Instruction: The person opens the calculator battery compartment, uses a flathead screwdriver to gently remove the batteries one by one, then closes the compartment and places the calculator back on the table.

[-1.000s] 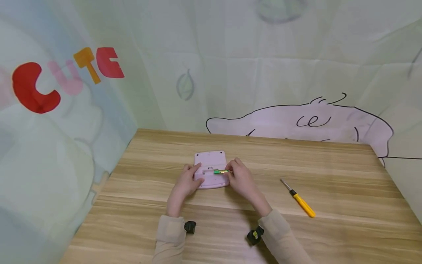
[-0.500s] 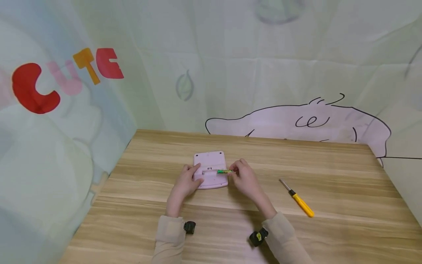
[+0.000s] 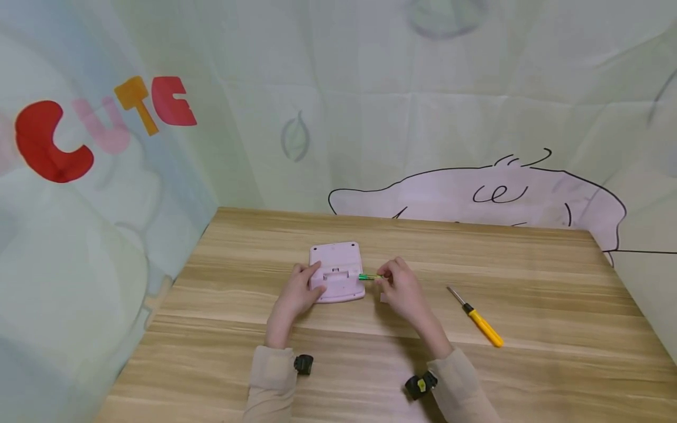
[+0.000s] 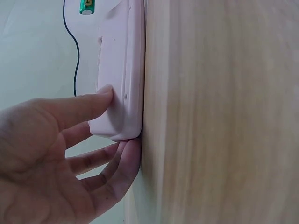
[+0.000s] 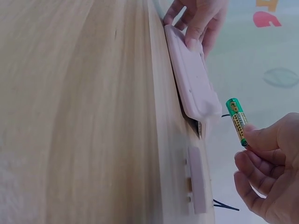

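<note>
A pale pink flat device (image 3: 338, 257), probably a calculator, lies on the table with its back up and its battery compartment (image 3: 336, 275) uncovered. My left hand (image 3: 296, 294) grips its left edge, the thumb on the back and the fingers against the side, as the left wrist view shows. Just right of the device, my right hand (image 3: 406, 292) pinches one end of a green and gold battery (image 5: 236, 116) between thumb and fingertips, held above the table. Under that hand is a small pink piece (image 5: 198, 179), apparently the battery cover, mostly hidden in the head view.
A screwdriver (image 3: 483, 326) with a yellow handle lies to the right, its tip pointing away to the upper left. The wooden table (image 3: 254, 235) meets printed fabric walls (image 3: 370, 129) at the back and left.
The right hand has drawn the battery rightward, from over the compartment to beyond the device's right edge. The compartment and a small pink piece now show. The left hand stays put.
</note>
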`<action>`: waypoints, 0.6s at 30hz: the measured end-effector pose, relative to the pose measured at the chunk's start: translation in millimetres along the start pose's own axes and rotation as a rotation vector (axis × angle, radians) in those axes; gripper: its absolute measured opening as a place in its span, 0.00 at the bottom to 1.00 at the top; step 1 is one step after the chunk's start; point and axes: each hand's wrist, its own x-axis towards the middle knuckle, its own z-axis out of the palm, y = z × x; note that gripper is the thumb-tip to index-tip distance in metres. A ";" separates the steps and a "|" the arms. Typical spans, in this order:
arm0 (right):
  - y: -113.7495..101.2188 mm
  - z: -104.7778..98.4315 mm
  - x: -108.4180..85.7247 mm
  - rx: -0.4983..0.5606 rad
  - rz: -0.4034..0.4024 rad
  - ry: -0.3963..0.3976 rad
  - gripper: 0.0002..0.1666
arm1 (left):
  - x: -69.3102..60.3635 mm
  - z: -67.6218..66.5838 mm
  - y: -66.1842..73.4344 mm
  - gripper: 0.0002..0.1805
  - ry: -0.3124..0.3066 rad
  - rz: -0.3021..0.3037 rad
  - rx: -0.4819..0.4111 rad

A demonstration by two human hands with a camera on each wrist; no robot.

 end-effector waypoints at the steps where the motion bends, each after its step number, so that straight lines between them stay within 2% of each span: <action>1: 0.4 -0.7 -0.6 -0.004 0.004 0.002 0.05 | 0.0 0.0 -0.2 0.31 0.001 0.001 0.004; 18: 10.3 -12.6 -11.5 0.042 0.071 0.023 0.06 | -1.4 -1.4 1.3 0.31 0.005 0.010 0.014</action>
